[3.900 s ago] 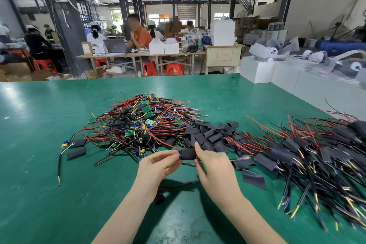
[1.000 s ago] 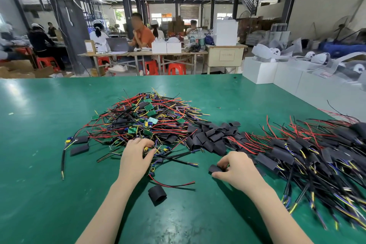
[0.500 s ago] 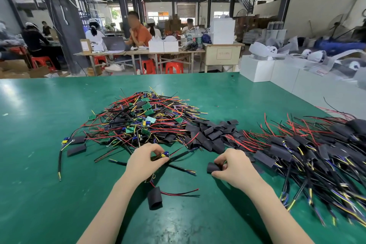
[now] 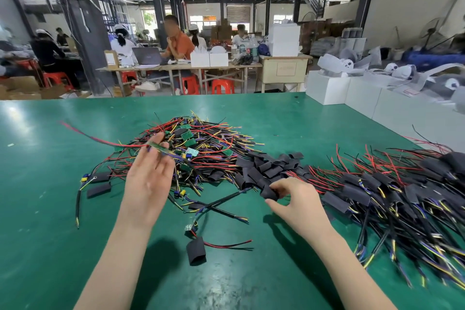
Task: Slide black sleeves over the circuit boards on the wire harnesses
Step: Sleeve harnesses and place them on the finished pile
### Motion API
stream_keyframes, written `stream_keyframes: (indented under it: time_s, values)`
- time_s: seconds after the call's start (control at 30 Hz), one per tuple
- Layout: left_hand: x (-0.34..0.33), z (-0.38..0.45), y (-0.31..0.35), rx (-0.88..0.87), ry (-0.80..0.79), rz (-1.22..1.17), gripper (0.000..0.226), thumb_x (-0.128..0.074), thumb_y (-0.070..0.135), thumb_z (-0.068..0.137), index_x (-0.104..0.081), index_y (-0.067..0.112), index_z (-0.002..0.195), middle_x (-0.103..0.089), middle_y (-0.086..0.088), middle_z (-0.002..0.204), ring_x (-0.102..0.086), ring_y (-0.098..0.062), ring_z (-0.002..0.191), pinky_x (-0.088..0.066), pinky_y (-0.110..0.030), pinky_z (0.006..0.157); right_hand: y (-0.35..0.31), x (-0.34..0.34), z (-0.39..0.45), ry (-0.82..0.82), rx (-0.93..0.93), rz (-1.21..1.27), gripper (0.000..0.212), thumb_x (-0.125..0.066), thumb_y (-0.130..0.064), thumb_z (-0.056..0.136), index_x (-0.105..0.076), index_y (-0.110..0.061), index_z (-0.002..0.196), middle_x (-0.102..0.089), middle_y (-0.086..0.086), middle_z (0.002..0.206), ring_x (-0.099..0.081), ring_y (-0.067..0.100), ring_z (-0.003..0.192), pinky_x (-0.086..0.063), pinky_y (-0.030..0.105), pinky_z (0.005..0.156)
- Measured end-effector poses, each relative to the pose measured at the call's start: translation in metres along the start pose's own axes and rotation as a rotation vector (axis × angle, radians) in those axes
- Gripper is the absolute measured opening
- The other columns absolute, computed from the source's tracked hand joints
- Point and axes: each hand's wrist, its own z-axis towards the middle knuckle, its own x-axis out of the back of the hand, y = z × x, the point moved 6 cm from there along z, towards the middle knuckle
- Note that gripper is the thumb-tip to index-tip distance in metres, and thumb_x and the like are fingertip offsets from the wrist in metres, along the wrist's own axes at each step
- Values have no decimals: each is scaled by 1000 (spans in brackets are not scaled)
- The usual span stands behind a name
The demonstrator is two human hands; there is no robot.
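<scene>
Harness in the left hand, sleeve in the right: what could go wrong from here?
1. The left hand holds the circuit board only at its fingertips, with the red wire trailing left; it may slip or twist during sleeving.
2. The board's other wires run toward the unsleeved pile; pulling could snag or drag neighbours.
3. The right hand pinches the black sleeve, which looks squashed flat; the board's edge may catch on its mouth.

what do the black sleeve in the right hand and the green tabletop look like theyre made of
The black sleeve looks like thin matte plastic or rubbery tubing, probably heat-shrink: it lies flattened and bends under the right hand. The tabletop looks like a green rubber or vinyl mat with a slight sheen, scuffed and showing soft light reflections.
</scene>
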Motion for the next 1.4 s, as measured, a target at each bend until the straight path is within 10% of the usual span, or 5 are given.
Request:
stream_keyframes:
  time_s: [0.57, 1.4]
  values:
    - [-23, -15, -11, 227, -37, -630, 43, -73, 4, 76, -64, 3, 118, -54, -4, 109, -53, -7, 96, -52, -14, 81, -30, -23, -10, -54, 162, 231, 20, -73, -9, 72, -72, -21, 89, -69, -12, 82, -63, 0, 78, -47, 10, 69]
    - [-9, -10, -20, 271, -49, -525, 48, -80, 10, 71, -66, 5, 117, -60, -3, 98, -58, -4, 72, -49, -10, 73, -22, -13, -6, 84, -17, 556, 21, -78, -12, 74, -72, -24, 90, -73, -13, 83, -67, -1, 83, -49, 15, 57]
